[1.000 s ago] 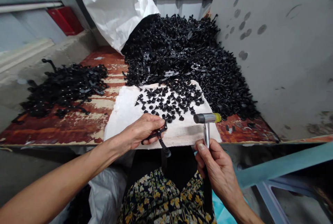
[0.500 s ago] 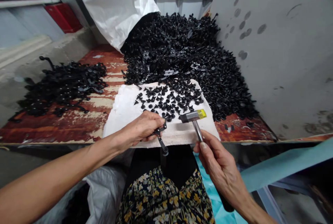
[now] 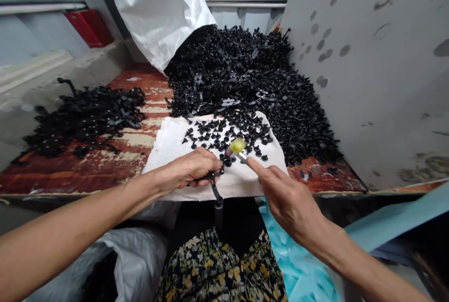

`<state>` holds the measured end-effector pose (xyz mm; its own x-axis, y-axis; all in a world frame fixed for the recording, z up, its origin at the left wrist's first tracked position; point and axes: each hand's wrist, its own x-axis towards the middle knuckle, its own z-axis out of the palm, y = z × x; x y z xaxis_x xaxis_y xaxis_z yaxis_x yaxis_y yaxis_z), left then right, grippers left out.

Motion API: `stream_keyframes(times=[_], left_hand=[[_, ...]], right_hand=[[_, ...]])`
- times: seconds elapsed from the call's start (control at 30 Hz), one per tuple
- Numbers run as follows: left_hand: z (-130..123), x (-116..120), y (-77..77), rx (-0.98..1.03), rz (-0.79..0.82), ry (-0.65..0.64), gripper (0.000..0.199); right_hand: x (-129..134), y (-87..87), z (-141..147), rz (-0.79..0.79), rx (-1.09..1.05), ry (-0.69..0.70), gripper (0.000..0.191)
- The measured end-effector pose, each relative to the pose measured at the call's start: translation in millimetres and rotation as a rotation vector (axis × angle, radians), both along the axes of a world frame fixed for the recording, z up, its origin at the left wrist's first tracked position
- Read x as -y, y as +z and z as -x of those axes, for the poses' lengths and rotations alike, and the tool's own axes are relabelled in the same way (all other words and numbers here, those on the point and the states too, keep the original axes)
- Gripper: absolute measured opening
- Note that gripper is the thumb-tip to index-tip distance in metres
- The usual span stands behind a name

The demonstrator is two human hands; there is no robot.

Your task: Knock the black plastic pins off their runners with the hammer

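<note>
My left hand (image 3: 201,166) is closed on a black jointed plastic bracket (image 3: 216,190) at the front edge of the white cloth (image 3: 161,152). One arm of the bracket hangs down over the edge toward my lap. Wrapped round the handle of a small mallet (image 3: 242,156), my right hand (image 3: 286,192) is closed just to the right. The mallet's head, yellow at one end, is blurred and sits right by the bracket's upper end; whether they touch I cannot tell. Small black plugs (image 3: 213,136) with round heads lie scattered on the cloth behind my hands.
A large heap of black parts (image 3: 238,68) rises at the back, partly under a white sack (image 3: 161,7). Another pile of black brackets (image 3: 91,117) lies left on the worn red tabletop (image 3: 133,161). A grey board (image 3: 379,77) stands along the right side.
My right hand has swung the mallet left and onto the bracket's upper end. My left hand stays in nearly the same place with the bracket. The view has shifted slightly.
</note>
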<state>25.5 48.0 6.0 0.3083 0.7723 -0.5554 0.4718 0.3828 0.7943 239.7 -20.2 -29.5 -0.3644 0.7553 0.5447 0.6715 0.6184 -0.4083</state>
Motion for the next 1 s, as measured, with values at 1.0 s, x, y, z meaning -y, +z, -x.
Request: stream_keyframes(times=[1.0], left_hand=[[1.2, 15.0, -5.3, -0.068, -0.319, -0.380, 0.033]], right_hand=[[-9.0, 10.4, 8.6, 0.488, -0.363, -0.114, 0.019]])
